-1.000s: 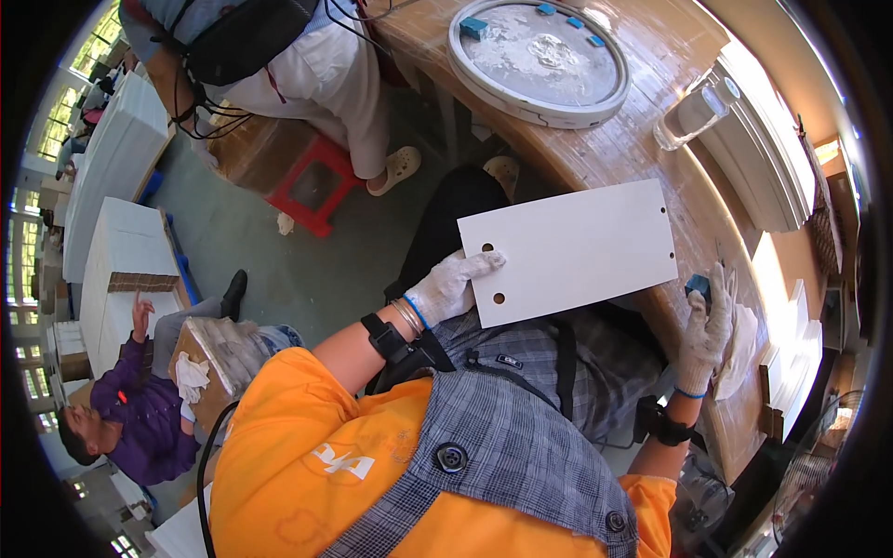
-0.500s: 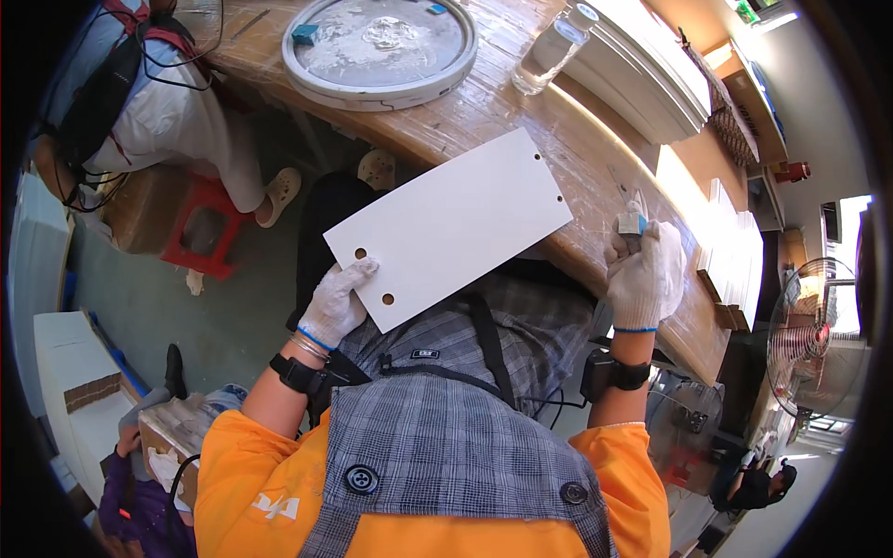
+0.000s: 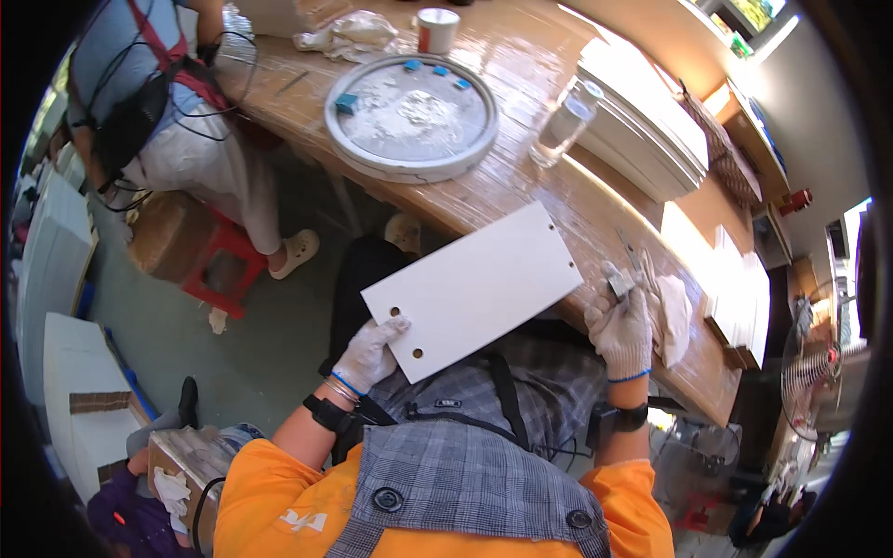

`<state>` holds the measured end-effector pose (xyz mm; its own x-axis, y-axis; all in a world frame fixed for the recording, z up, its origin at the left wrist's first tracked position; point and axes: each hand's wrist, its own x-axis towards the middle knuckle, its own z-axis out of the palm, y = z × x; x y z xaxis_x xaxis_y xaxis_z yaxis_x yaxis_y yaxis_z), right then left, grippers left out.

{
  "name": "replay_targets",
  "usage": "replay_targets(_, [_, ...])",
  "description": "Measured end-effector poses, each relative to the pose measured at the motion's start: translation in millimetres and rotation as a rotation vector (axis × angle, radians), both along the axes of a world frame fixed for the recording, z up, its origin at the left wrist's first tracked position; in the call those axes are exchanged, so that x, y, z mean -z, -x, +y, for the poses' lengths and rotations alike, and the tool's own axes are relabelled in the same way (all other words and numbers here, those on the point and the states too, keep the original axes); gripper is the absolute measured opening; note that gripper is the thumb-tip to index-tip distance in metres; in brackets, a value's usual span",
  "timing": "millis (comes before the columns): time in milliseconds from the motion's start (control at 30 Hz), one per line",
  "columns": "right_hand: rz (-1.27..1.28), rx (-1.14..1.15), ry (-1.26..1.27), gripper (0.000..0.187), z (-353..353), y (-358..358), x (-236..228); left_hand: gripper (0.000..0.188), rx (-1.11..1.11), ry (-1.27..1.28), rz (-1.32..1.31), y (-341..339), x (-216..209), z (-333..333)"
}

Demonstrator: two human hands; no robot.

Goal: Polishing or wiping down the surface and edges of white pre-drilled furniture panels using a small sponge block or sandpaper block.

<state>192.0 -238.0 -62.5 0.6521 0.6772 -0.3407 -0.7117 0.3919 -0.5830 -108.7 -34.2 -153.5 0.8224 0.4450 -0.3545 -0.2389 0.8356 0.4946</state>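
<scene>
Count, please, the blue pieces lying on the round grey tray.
4: one blue piece at the left of the tray, three smaller ones along its far side; none appears hidden.

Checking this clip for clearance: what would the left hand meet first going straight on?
The left hand would first meet the white panel it grips; past that, probably the wooden table, though depth is unclear.

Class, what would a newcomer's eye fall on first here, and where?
Probably the white board at the picture's centre, gripped at its left end by the left hand. Next, the round tray above it on the table, smeared white and dotted with blue pieces; then the orange shirt along the lower edge.
</scene>
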Motion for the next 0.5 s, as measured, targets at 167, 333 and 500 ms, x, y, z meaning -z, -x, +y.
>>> replay_targets(167, [-0.044,0.021,0.082,0.041,5,10,-9,0.041,0.093,-0.015,-0.062,-7,-3,-4])
replay_targets(333, [-0.07,-0.094,0.028,0.042,19,8,7,0.039,0.076,0.011,-0.065,1,9,-10])
replay_targets(500, [-0.083,-0.431,-0.381,0.032,36,23,-22,0.039,0.12,0.039,-0.038,0,10,-8])
